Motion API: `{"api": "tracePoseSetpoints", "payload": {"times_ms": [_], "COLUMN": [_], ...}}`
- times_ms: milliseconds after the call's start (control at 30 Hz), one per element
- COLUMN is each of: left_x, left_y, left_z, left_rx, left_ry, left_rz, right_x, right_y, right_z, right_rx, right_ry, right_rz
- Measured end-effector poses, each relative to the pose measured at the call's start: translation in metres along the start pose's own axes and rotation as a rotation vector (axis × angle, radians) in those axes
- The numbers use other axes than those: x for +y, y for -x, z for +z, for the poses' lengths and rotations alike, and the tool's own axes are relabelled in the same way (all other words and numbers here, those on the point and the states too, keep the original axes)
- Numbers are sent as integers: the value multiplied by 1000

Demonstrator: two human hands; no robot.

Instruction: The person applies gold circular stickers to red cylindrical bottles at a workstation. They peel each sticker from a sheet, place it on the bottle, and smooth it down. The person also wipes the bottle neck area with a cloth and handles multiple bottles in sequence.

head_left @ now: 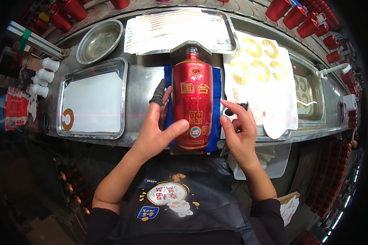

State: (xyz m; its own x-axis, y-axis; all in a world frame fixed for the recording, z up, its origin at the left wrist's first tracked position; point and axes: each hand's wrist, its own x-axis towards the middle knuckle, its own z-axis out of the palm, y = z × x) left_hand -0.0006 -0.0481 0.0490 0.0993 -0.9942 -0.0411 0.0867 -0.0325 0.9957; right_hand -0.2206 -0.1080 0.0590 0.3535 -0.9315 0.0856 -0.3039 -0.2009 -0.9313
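A red glossy bottle (193, 104) with gold lettering lies on its back in the middle, neck pointing away, on a blue cloth (216, 90). My left hand (156, 130) is at its left side, fingers stretched out and thumb reaching over the lower front of the bottle. Dark covers wrap a finger there. My right hand (242, 132) hovers just right of the bottle, fingers bent, thumb and index apart, with black covers on its fingertips. I see nothing between its fingers. White sheets with gold crescent-shaped decals (261, 72) lie beyond that hand.
A metal tray (124, 87) at left holds white paper with one gold crescent decal (68, 119). Behind it stands a steel bowl (100, 41). Stacked white sheets (167, 30) fill a tray at the back. A water basin (315, 104) lies right, beside a white tap (334, 70).
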Motion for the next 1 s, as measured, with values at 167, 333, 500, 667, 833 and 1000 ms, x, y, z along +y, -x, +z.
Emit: {"api": "tracePoseSetpoints", "payload": {"times_ms": [167,333,500,667,833,1000], "left_x": [3,1,2,6,11,13], "left_y": [-29,-38,-40,-44,-43,-47], "left_z": [6,3,2,5,8,7], "left_rx": [115,99,94,55,64,23], "left_ry": [78,95,154,212,191,92], "left_rz": [-37,-20,-48,-71,-54,-72], "right_x": [-19,-27,-24,-27,-33,-34], "right_y": [-20,-22,-39,-54,-55,-55], "right_z": [1,2,5,8,6,5], "right_rx": [-133,-168,-80,-128,-123,-228], "right_ry": [446,445,446,535,525,555], "right_rz": [-317,-209,-426,-349,-328,-281]}}
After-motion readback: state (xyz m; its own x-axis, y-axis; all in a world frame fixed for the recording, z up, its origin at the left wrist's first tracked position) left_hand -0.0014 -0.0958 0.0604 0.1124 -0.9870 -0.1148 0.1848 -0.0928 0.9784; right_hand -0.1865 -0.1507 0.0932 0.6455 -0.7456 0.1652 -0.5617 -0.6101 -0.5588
